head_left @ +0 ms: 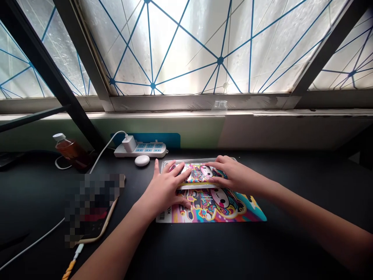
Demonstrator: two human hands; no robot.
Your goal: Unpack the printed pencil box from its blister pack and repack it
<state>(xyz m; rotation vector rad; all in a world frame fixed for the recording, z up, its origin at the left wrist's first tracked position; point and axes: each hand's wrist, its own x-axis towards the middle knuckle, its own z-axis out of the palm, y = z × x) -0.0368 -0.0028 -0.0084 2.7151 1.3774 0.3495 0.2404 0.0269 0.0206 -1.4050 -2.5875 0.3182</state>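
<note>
Your left hand (162,190) lies open on the desk-side edge of the work, fingers spread and angled over a small glossy cartoon-printed pink-and-yellow packet (192,174), thumb standing apart beside its left end. Your right hand (233,174) comes in from the other side, also open, fingers extended flat across the packet's right half. Neither hand closes into a grip; both touch the packet from above, and its middle shows between them. Packet sits on a shallow silver-rimmed rectangular tray (198,160), partly hidden by your hands. Just below lies a large glossy multicoloured cartoon-printed card (221,208) with a barcode at its lower left corner; your left little finger reaches onto it. All of this rests on a matte black desk (276,217). Beyond your left hand: a white oval pebble-shaped case (142,160), a white power strip with blue switches (140,150) and a white charger (129,144) plugged into it. Further left stands a plastic bottle of amber liquid with a white cap (72,151), and a pixelated patch (93,206) hides whatever lies beside it. A clear plastic cup (220,107) sits on the window ledge ahead.
</note>
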